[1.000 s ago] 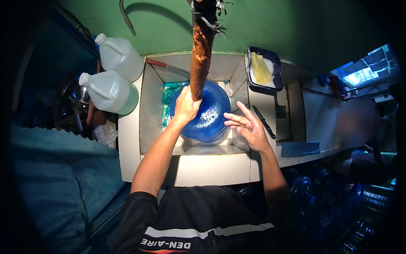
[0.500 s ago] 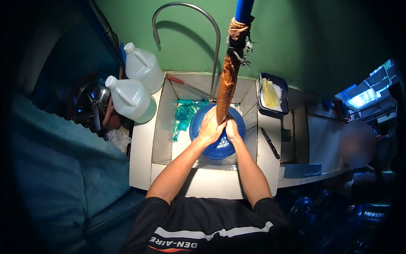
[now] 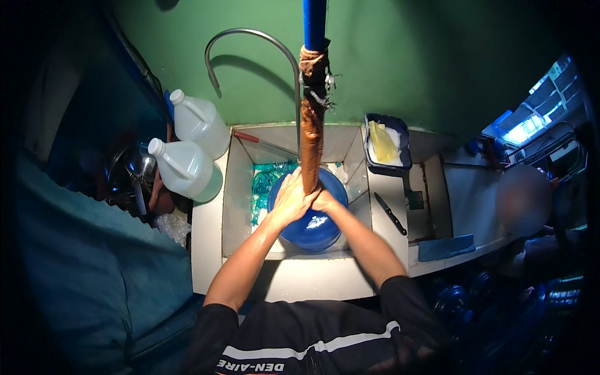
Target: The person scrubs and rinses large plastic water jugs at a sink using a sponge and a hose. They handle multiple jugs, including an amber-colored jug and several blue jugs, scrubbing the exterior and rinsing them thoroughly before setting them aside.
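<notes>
A round, shiny blue plastic container [image 3: 309, 231], apparently a water jug, sits in the tiled sink [image 3: 240, 206]. My left hand [image 3: 291, 199] lies against its upper part, fingers stretched out and pointing away from me. Close beside it, my right hand [image 3: 322, 200] touches the container too, its fingers mostly hidden. Between them comes down a pipe [image 3: 312, 147] wrapped in brown material, tied with string to a blue upper length. Its low end overlaps the hands, so I cannot tell whether they touch it. Teal translucent plastic [image 3: 264, 187] lies left of the container.
A curved metal faucet [image 3: 255, 31] rises behind the sink. Two translucent jugs [image 3: 187, 169] stand at left. A dark tub [image 3: 387, 164] with a yellow piece and white foam, and a black-handled knife [image 3: 391, 214], are on the right ledge. Farther right are a blue cloth [image 3: 446, 247] and a person [image 3: 524, 200].
The whole view has shifted, so the scene sits lower and more to the left. The pipe looks more upright. My right hand is slightly closer to the left one.
</notes>
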`<state>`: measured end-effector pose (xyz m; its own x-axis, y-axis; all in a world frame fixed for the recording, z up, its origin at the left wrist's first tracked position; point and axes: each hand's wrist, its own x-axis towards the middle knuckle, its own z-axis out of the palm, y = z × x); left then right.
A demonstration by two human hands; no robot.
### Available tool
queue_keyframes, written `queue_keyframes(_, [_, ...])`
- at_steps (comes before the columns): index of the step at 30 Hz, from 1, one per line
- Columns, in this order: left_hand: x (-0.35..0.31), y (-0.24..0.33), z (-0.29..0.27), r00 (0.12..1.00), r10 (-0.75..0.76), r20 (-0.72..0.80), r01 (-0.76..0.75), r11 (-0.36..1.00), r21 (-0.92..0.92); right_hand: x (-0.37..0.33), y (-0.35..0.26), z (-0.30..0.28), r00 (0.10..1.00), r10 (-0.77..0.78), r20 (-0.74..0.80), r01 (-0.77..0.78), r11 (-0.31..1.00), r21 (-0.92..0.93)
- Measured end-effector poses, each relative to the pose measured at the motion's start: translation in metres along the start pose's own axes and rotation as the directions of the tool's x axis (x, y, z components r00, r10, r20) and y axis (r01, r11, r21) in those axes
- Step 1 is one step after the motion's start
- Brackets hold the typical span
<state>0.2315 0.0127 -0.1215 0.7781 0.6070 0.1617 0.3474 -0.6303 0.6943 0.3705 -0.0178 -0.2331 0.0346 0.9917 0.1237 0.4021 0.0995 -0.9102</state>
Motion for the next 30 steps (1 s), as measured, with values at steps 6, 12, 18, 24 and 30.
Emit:
queue_keyframes(6, [-0.006, -0.027, 0.013, 0.955, -0.115, -0.274, 0.104, 0.993, -0.055, 0.011, -0.009, 0.027, 0.983, 0.034, -0.178, -0.014, 0.994, 0.113])
queue_keyframes(12, [-0.001, -0.029, 0.015, 0.925, -0.112, -0.363, 0.070, 0.989, -0.127, 0.024, -0.008, 0.014, 0.995, 0.000, -0.095, -0.001, 1.000, -0.010])
queue_keyframes(18, [-0.005, -0.003, -0.022, 0.968, -0.083, -0.235, 0.138, 0.964, 0.229, 0.011, -0.025, 0.022, 0.976, -0.046, -0.213, 0.052, 0.998, 0.025])
queue_keyframes(24, [0.032, -0.015, -0.059, 0.972, -0.235, 0.000, 0.235, 0.972, 0.020, 0.001, -0.044, 0.013, 0.950, 0.166, -0.264, -0.110, 0.970, 0.215])
queue_keyframes(30, [0.032, -0.020, -0.055, 0.958, -0.248, 0.145, 0.272, 0.946, -0.178, 0.008, -0.042, -0.007, 0.947, 0.152, -0.282, -0.061, 0.950, 0.307])
